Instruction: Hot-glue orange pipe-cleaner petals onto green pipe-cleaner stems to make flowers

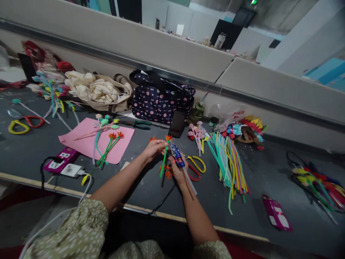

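My left hand (pixel 155 148) pinches an orange pipe-cleaner flower (pixel 165 154) near its head, its green stem hanging down. In my right hand (pixel 178 169) is a blue glue gun (pixel 176 155), nozzle up beside the flower, with a pale glue stick (pixel 191 182) coming out of its rear. Whether the nozzle touches the flower I cannot tell. Loose orange petals (pixel 167 172) lie on the table under my hands. Scissors with red and yellow handles (pixel 199 164) lie just right of my right hand.
Pink paper (pixel 126 138) bears finished flowers (pixel 110 145). Bundled pipe cleaners (pixel 231 162) lie to the right. A polka-dot bag (pixel 153 100), phone (pixel 177 123) and green bottle (pixel 198 110) stand at the back. A purple power strip (pixel 63 158) is at left, a purple box (pixel 276 213) at right.
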Demonstrator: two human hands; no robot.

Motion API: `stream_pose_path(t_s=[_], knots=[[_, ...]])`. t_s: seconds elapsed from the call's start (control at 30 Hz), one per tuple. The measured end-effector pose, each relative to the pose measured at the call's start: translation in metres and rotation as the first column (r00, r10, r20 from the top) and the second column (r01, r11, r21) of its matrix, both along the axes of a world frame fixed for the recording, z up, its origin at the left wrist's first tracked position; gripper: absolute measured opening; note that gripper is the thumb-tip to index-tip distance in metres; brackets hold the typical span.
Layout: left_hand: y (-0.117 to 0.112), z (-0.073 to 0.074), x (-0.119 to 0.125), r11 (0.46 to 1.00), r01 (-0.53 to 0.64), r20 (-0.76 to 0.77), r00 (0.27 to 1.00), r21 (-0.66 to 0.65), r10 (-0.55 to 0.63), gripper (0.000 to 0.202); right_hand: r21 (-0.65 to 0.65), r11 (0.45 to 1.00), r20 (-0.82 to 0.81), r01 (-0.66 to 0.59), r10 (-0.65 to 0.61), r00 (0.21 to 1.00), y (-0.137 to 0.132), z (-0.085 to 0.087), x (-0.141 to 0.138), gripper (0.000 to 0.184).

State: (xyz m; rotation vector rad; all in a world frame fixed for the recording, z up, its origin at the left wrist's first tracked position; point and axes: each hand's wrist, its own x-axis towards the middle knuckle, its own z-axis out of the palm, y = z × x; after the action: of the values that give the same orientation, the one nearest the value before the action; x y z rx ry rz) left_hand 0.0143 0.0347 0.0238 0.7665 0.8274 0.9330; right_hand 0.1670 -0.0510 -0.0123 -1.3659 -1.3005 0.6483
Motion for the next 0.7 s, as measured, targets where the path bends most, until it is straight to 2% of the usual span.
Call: stream_pose_path(t_s=[0.33, 0.7], knots=[[-0.0006, -0.0004, -0.0002, 1.000, 0.000, -0.009, 1.000, 0.012, 0.000, 0.038, -0.071, 0.997, 0.026, 0.022, -0.021, 0.999, -0.0007, -0.0009, 0.0014, 0.035], [0.0001, -0.0014, -0.0005, 0.999, 0.019, 0.008, 1.000, 0.026, -0.019, 0.038, -0.043, 0.998, 0.050, 0.054, -0.052, 0.997, -0.0012, -0.0022, 0.0005, 0.036]])
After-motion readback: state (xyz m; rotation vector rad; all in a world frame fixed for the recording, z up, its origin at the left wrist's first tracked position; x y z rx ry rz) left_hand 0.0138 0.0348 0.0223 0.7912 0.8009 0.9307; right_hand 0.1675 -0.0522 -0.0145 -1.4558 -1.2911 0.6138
